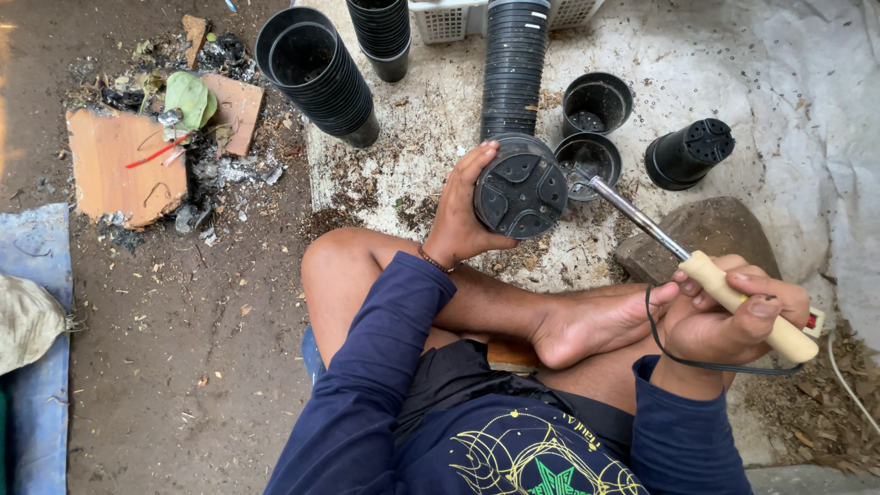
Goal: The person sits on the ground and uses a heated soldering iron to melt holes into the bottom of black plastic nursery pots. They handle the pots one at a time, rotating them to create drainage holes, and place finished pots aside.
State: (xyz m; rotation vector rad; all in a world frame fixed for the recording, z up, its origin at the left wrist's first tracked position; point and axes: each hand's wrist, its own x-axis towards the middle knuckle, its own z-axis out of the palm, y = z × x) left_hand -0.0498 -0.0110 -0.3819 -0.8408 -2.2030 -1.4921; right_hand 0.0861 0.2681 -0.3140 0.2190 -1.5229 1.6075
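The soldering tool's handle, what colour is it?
Cream handle with a red end, gripped in the right hand; head view shows it.

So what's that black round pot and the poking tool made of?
The black round pot looks like thin moulded plastic with a matte finish and ribbed base. The poking tool seems to have a shiny metal shaft and a smooth cream handle, perhaps wood or plastic.

Soft, even daylight fills the view, with no hard shadows. The white sheet (807,82) looks washed out, nearly glaring, at its far right. A warm flare tints the edge left of the cardboard (124,165). Focus is sharp; edges bend slightly.
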